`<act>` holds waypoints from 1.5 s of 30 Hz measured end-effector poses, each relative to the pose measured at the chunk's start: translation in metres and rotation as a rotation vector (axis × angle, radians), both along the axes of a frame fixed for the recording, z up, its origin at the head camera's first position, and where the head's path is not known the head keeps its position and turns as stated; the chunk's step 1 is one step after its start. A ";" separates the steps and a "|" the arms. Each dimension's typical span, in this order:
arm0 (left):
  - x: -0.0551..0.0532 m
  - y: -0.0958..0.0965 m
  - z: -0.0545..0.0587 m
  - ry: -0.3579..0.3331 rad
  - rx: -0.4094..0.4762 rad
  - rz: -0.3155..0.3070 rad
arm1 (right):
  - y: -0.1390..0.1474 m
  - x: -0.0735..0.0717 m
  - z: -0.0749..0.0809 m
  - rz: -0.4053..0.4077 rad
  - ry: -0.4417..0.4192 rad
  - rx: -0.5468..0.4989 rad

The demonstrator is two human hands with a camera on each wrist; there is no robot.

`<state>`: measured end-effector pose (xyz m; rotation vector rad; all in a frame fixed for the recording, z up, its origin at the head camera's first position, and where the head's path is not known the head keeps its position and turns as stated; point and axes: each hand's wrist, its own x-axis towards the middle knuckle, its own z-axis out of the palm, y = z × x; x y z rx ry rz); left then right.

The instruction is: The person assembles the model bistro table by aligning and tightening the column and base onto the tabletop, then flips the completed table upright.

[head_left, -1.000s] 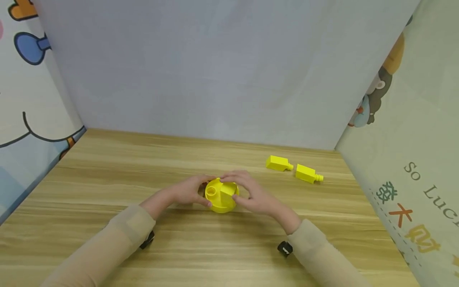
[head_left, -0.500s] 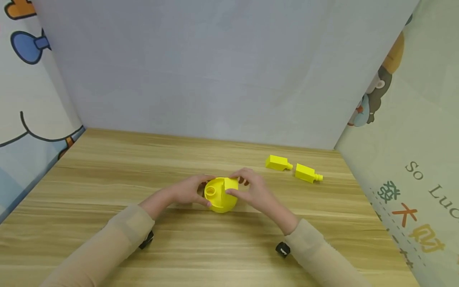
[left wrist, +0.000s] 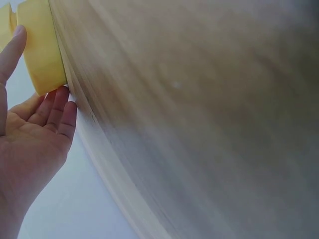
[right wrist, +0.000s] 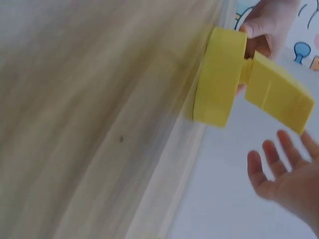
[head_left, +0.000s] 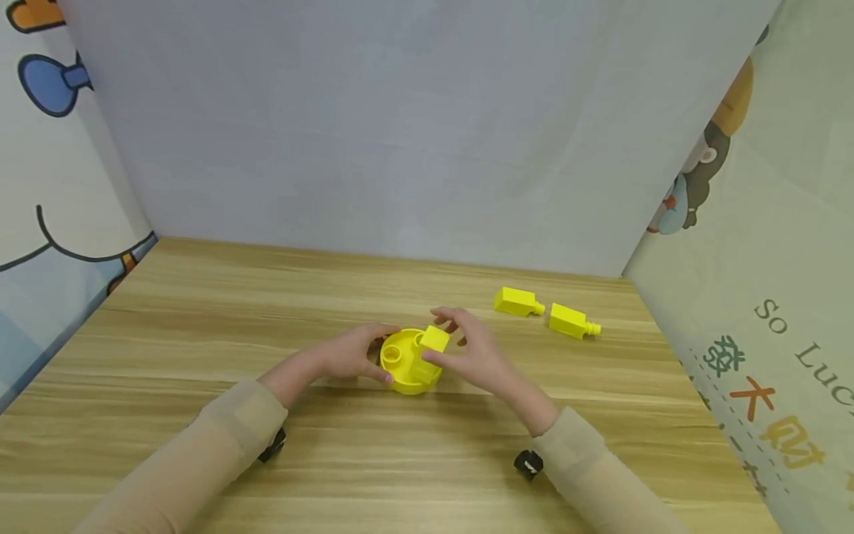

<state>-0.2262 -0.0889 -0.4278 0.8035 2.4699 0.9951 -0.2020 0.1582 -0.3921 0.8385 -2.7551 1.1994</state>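
Observation:
A shallow round yellow dish [head_left: 405,377] with ring-shaped sockets inside rests on the table. My left hand [head_left: 350,356] holds its left side, thumb at the near rim and fingers round the far side. A yellow bottle-shaped block [head_left: 436,339] stands tilted over the dish's right half. In the right wrist view, the narrow neck of the block [right wrist: 279,92] points into the dish [right wrist: 219,77]. My right hand [head_left: 482,361] pinches the block lightly, thumb on the near face and a fingertip at its far corner. Its other fingers are spread apart from it.
Two more yellow bottle-shaped blocks, one on the left [head_left: 517,301] and one on the right [head_left: 569,320], lie on their sides at the back right of the wooden table [head_left: 267,297]. A grey cloth wall [head_left: 400,133] closes off the back; printed panels stand at both sides.
The block has swung from lying across the dish to a steeper stance, its square end now facing up. My right hand has shifted slightly away and to the right. My left hand stays put.

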 end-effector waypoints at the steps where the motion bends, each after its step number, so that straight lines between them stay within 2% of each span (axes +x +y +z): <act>1: 0.000 0.000 0.000 -0.001 -0.001 0.003 | 0.003 -0.001 0.001 0.056 -0.004 -0.009; 4: 0.000 -0.001 0.002 -0.001 -0.004 0.006 | 0.013 -0.006 0.003 0.211 -0.023 -0.035; 7: 0.001 -0.002 0.003 -0.001 0.003 0.004 | 0.020 -0.009 0.007 0.311 -0.038 -0.027; 10: 0.002 -0.002 0.004 0.001 0.009 -0.002 | 0.023 -0.012 0.007 0.357 -0.033 -0.006; 13: 0.002 -0.003 0.004 -0.001 0.014 -0.006 | 0.023 -0.013 0.008 0.365 -0.014 0.013; 20: 0.002 -0.003 0.002 0.016 0.023 -0.008 | 0.020 -0.010 0.009 0.285 0.025 0.042; 30: 0.003 -0.004 0.003 0.012 0.021 -0.002 | 0.008 0.007 0.003 0.062 0.089 0.029; 37: 0.004 -0.004 0.004 0.011 0.011 0.004 | 0.005 0.015 0.000 0.046 0.121 0.028; 40: 0.004 -0.004 0.004 0.010 0.014 0.004 | 0.011 0.014 0.000 0.122 0.094 0.036; 45: 0.004 -0.004 0.005 0.008 0.012 0.006 | 0.024 0.008 0.000 0.350 0.050 0.002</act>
